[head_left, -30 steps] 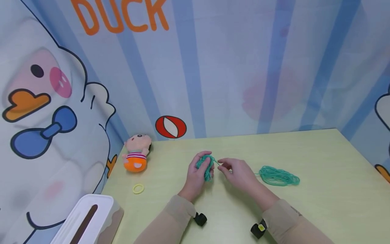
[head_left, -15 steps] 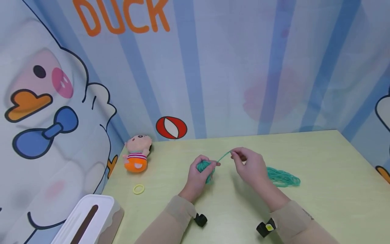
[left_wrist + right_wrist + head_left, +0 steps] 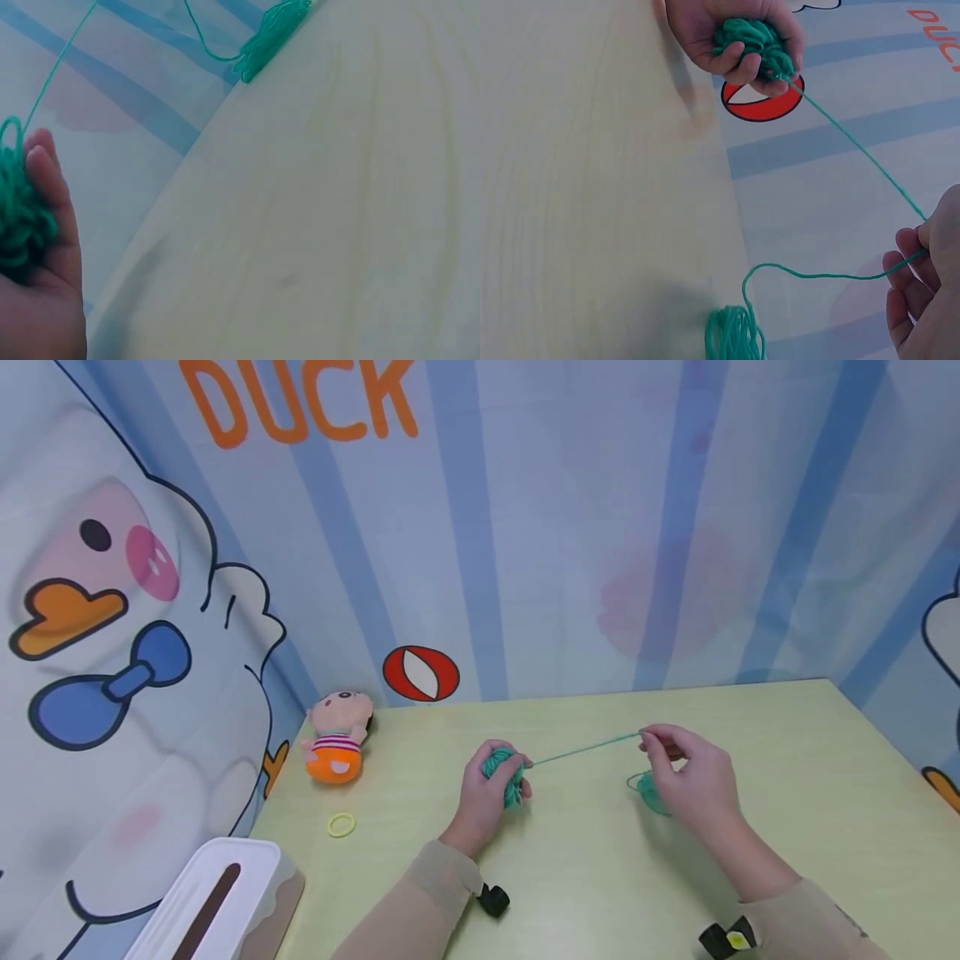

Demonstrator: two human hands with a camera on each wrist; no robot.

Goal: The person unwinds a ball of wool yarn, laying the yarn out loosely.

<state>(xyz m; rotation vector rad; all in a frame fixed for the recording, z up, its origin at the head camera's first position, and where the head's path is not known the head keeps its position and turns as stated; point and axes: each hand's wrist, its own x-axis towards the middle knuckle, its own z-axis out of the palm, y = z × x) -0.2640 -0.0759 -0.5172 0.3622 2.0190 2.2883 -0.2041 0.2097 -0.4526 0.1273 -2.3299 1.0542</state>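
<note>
Backdrop (image 3: 555, 527): pale blue cloth with darker stripes, orange lettering (image 3: 300, 397) reading DUCK at the top, a large white duck (image 3: 180, 735) printed at the left, and a red-and-white oval (image 3: 421, 673) printed low down.
Bench (image 3: 570, 893): pale yellow-green top, its far edge running along the foot of the backdrop.
Sleeves (image 3: 416, 902): beige, one on each forearm, entering from the bottom edge of the head view.
Box (image 3: 251, 881): white lid with a long dark slot, at the bench's left edge, partly out of frame.
Right hand (image 3: 697, 777): raised over the bench; grip narrow, thumb and fingertips pinching the strand (image 3: 585, 749).
Left hand (image 3: 482, 797): near the middle of the bench; grip curled round the ball (image 3: 498, 762), thumb across it.
Doll (image 3: 335, 743): pink head, striped top, orange bottoms, at the bench's far left corner.
Skein (image 3: 651, 793): loose green loops on the bench, partly hidden behind the right hand in the head view.
Ball: bunched green yarn in the left palm, a loop standing out from it in the left wrist view.
Ring (image 3: 341, 825): yellow, flat on the bench between doll and box.
Strand: thin, green, taut from ball to right grip, then slack and curving to the skein.
</note>
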